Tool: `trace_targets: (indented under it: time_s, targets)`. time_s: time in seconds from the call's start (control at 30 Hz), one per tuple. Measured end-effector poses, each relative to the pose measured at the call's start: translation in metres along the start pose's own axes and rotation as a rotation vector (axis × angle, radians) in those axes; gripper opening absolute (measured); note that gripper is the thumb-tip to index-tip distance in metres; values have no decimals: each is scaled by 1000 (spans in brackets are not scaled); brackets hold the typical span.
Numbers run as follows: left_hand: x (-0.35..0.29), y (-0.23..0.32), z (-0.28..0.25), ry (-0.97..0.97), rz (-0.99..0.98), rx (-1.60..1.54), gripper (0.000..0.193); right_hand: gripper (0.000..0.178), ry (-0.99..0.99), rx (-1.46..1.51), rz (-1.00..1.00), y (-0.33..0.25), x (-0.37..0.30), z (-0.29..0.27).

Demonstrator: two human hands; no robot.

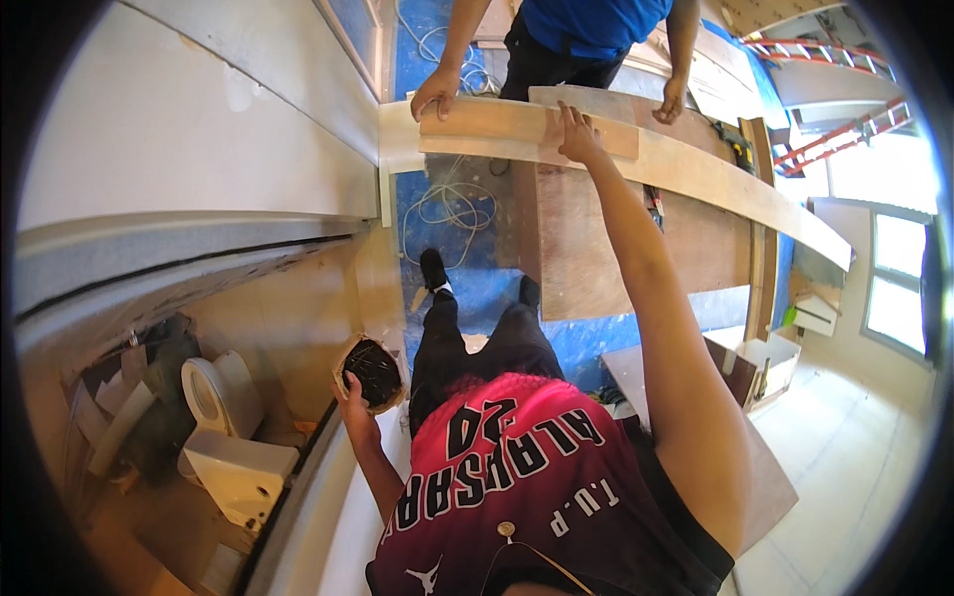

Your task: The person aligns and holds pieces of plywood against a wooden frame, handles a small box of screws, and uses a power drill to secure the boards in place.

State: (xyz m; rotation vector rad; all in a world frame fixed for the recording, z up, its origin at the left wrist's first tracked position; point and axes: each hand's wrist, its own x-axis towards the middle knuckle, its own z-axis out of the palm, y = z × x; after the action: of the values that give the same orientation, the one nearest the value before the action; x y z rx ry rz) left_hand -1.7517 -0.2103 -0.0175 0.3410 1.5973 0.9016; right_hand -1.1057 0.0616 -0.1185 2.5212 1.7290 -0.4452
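My left hand (360,409) grips the side of an open container (400,375) full of dark, thin pieces that look like nails or screws. It is held low beside my left hip. My right arm reaches forward, and my right hand (579,137) rests with spread fingers on a short wooden board (487,127). That short board lies along a longer pale board (740,182), which runs off toward the far right. Across from me, a co-worker in a blue shirt (591,25) has one hand (435,94) on the boards' left end; their other hand (672,101) hangs near the long board.
Beneath the boards stands a plywood work surface (636,243) with a yellow-black power tool (733,146) near its far right. White cable (452,214) coils on the blue floor covering. A toilet (234,447) stands at lower left, beyond the wall edge. Orange ladders (845,139) are at far right.
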Motion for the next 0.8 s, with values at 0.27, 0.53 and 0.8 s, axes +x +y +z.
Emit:
trace_targets:
  time_s: [0.27, 0.53, 0.8]
  targets:
    - [67, 42, -36, -72, -53, -36, 62, 97, -79, -195, 25, -4, 23, 3]
    - [78, 58, -38, -109, -41, -33, 58, 90, -64, -210, -31, -9, 31, -3]
    - [80, 66, -27, -152, -129, -24, 60, 85, -12, -285, -32, -16, 5, -22]
